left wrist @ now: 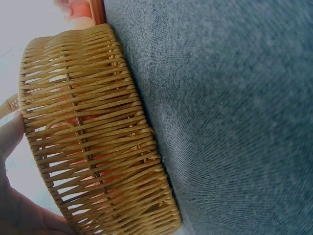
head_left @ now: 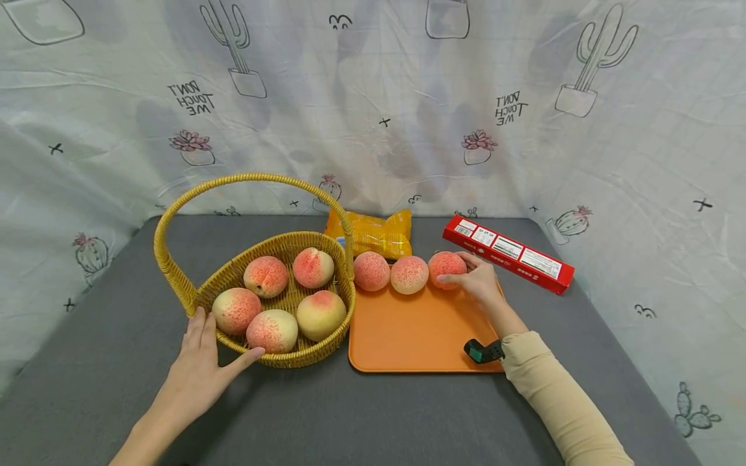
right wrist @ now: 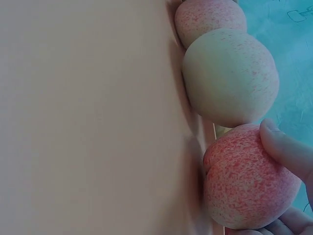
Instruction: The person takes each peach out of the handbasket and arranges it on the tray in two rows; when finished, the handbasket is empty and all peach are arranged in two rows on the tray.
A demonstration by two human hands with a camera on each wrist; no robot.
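Note:
A yellow wicker basket (head_left: 307, 355) with a tall arched handle holds several peaches, among them a pale yellow one (head_left: 321, 315). My left hand (head_left: 201, 369) rests against its near left side, thumb and fingers spread along the rim. In the left wrist view, the woven wall (left wrist: 93, 132) shows beside that hand. On the right, my right hand (head_left: 480, 283) holds a red peach (head_left: 446, 269) between thumb and fingers, over the back edge of an orange tray (head_left: 408, 336). Beside it, two more peaches form a row, a paler one (right wrist: 230, 76) nearest.
Behind the tray lies an orange-yellow plastic packet (head_left: 379, 234). A long red box (head_left: 507, 254) sits at an angle at the back right. All stand on a grey cloth-covered table (head_left: 361, 421), with a printed curtain (head_left: 373, 84) behind.

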